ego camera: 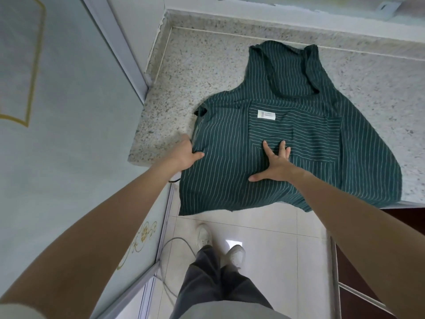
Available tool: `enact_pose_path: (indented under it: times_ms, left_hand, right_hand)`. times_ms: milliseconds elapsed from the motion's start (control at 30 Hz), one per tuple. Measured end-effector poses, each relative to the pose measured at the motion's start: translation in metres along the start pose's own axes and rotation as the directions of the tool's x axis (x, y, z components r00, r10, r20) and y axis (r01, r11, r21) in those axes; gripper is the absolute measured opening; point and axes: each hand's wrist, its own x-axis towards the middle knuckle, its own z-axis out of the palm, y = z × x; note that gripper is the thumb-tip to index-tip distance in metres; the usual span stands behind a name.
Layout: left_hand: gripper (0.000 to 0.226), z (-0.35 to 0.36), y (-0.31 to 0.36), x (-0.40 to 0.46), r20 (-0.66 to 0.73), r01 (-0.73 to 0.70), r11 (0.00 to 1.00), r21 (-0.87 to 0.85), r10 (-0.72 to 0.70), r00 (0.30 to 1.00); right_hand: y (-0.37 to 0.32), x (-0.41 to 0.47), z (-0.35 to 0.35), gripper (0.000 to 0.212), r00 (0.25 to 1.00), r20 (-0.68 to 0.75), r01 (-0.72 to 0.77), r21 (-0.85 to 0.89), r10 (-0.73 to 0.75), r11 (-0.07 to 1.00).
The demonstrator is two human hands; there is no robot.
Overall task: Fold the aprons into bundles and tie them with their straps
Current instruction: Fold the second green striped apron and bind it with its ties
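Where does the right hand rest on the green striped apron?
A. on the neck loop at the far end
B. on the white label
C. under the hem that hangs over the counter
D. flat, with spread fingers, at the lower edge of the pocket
D: the right hand lies flat with spread fingers on the apron, its fingertips at the lower edge of the pocket.

bare counter (184, 72) left, wall (276, 10) behind

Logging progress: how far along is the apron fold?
Done: the green striped apron lies spread on the granite counter, hem hanging over the edge. In hand: the left hand grips its left edge, the right hand presses the middle flat. Left: all folding, bundling and strap-tying.
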Motion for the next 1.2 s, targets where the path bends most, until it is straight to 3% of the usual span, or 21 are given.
enact_pose_path:
  times_ms: [100, 200, 300, 633, 867, 967, 1100, 1200]
  left_hand:
    - [0.058, -0.001, 0.008, 0.007, -0.218, 0.024, 0.999, 0.044, -0.014, 0.976]
    - [0.057, -0.006, 0.023, 0.020, -0.291, -0.012, 0.996, 0.088, 0.037, 0.956]
    - [0.053, -0.011, 0.041, 0.037, -0.252, -0.091, 0.987, 0.133, 0.122, 0.960]
    - [0.046, -0.027, 0.095, 0.106, -0.041, -0.264, 0.945, 0.191, 0.276, 0.960]
    - [0.039, -0.023, 0.139, 0.181, 0.026, -0.271, 0.919, 0.286, 0.275, 0.961]
    - [0.039, -0.019, 0.155, 0.213, 0.090, -0.269, 0.905, 0.329, 0.254, 0.963]
    - [0.047, -0.018, 0.178, 0.250, 0.062, -0.202, 0.919, 0.339, 0.193, 0.979]
    - [0.051, -0.025, 0.197, 0.269, -0.080, -0.094, 0.938, 0.334, 0.127, 0.989]
  right_hand:
    - [0.002, 0.003, -0.004, 0.109, 0.999, -0.049, -0.010, 0.051, 0.012, 0.999]
    - [0.002, 0.008, -0.014, 0.087, 0.982, -0.181, -0.035, 0.084, 0.050, 0.996]
    - [-0.003, 0.009, -0.027, 0.075, 0.969, -0.241, -0.029, 0.086, 0.049, 0.996]
    - [-0.010, 0.031, -0.082, 0.066, 0.948, -0.314, 0.009, 0.189, 0.052, 0.982]
    - [0.003, 0.088, -0.145, 0.059, 0.924, -0.346, -0.040, 0.337, 0.163, 0.940]
    - [0.012, 0.118, -0.167, 0.058, 0.933, -0.258, -0.116, 0.446, 0.252, 0.888]
    - [0.022, 0.154, -0.202, 0.029, 0.963, -0.188, -0.150, 0.218, 0.192, 0.964]
    - [0.018, 0.168, -0.238, 0.022, 0.935, -0.337, -0.054, 0.174, 0.111, 0.983]
